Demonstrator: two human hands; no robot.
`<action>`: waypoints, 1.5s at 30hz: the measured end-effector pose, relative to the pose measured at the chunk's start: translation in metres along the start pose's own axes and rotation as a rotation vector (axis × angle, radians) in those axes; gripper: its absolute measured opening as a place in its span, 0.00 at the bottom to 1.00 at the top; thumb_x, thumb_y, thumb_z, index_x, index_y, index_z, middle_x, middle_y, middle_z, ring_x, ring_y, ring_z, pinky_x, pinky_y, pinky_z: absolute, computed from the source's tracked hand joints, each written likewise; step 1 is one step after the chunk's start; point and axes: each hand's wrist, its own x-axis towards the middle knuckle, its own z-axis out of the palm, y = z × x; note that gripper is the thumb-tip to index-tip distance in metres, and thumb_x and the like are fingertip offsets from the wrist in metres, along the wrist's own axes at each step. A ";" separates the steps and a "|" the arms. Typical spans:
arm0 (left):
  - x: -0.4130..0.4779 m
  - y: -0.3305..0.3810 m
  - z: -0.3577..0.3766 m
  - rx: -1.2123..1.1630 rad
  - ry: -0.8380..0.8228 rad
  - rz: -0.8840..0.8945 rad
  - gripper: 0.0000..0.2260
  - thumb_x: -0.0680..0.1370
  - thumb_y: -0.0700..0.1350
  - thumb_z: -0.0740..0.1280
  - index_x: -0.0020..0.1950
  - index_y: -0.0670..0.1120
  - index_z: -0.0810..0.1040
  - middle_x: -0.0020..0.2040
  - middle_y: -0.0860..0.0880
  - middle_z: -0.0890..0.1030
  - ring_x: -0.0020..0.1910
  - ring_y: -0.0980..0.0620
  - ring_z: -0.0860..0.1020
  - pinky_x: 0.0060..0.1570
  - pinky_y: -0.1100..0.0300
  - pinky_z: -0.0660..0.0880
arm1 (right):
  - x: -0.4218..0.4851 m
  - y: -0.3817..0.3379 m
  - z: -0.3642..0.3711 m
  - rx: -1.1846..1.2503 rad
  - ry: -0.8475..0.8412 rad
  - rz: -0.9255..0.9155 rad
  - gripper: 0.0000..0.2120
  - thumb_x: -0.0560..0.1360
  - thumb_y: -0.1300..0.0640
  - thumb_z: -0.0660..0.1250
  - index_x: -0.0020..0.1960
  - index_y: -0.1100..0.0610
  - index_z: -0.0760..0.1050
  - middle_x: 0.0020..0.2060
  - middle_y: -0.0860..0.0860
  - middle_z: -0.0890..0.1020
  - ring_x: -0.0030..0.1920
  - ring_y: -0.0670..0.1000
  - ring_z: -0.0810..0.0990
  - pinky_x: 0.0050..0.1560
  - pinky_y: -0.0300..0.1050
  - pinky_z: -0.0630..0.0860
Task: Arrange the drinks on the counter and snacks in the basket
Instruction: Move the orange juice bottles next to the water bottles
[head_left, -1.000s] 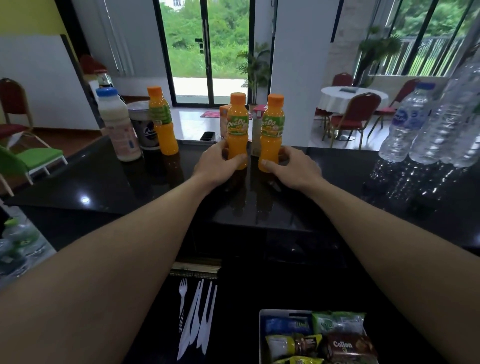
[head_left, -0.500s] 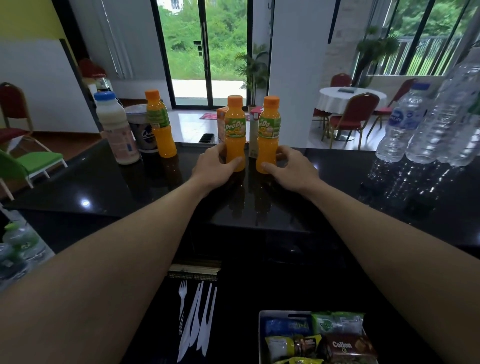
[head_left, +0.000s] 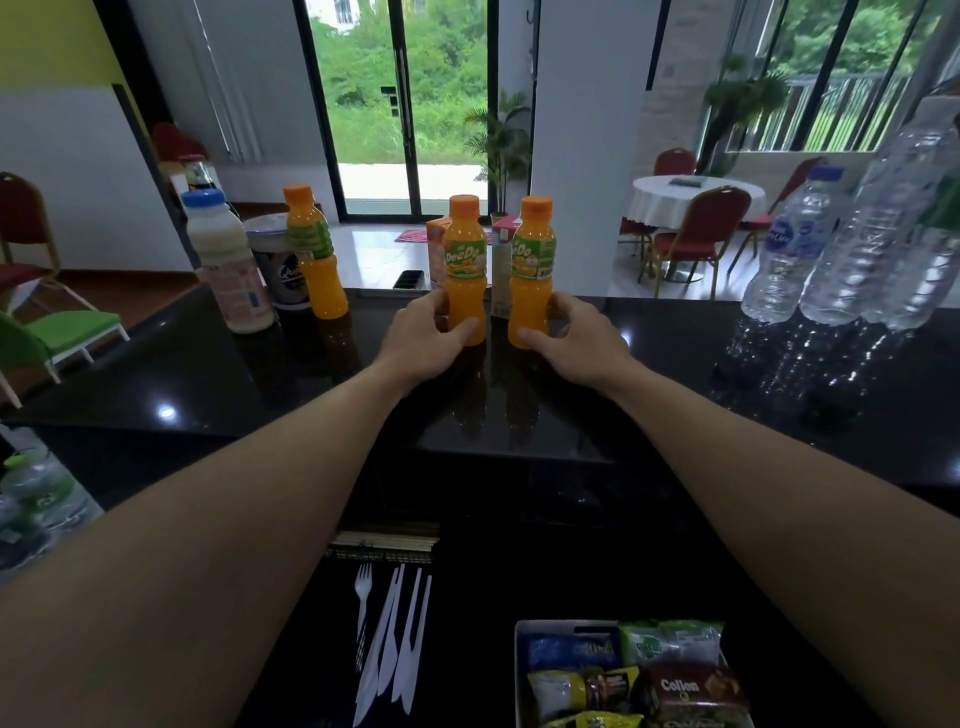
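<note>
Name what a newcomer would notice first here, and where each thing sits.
Centred on the glossy black counter, the left hand grips one orange plastic juice bottle and the right hand its twin. At the right end stand clear plastic water bottles; at bottom right, a white basket holds snack packets.

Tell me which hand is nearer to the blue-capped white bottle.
Left. The left hand, gripping the middle juice bottle, is right of the white bottle; the right hand, gripping the rightmost juice bottle, lies farther right.

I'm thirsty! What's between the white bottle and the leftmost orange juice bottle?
A dark cup with a pale lid, slightly behind them, seen in the head view.
</note>
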 end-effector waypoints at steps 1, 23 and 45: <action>0.000 0.000 0.000 0.005 0.003 -0.003 0.19 0.78 0.51 0.71 0.68 0.50 0.75 0.63 0.50 0.81 0.60 0.49 0.78 0.60 0.53 0.75 | -0.001 0.000 0.000 0.006 0.006 0.000 0.33 0.76 0.41 0.70 0.77 0.51 0.65 0.71 0.50 0.74 0.69 0.54 0.74 0.68 0.60 0.72; 0.008 0.059 0.057 0.106 -0.117 0.087 0.22 0.78 0.51 0.71 0.69 0.45 0.74 0.64 0.45 0.80 0.62 0.45 0.78 0.61 0.52 0.74 | -0.027 0.054 -0.069 -0.051 0.206 0.114 0.26 0.73 0.49 0.76 0.67 0.57 0.74 0.61 0.54 0.81 0.58 0.53 0.79 0.57 0.45 0.74; 0.073 0.092 0.167 0.040 -0.129 0.189 0.24 0.78 0.56 0.70 0.68 0.44 0.71 0.62 0.46 0.78 0.55 0.50 0.75 0.52 0.55 0.71 | -0.003 0.144 -0.140 -0.070 0.436 0.229 0.23 0.71 0.48 0.77 0.61 0.56 0.79 0.55 0.53 0.83 0.52 0.51 0.80 0.51 0.42 0.73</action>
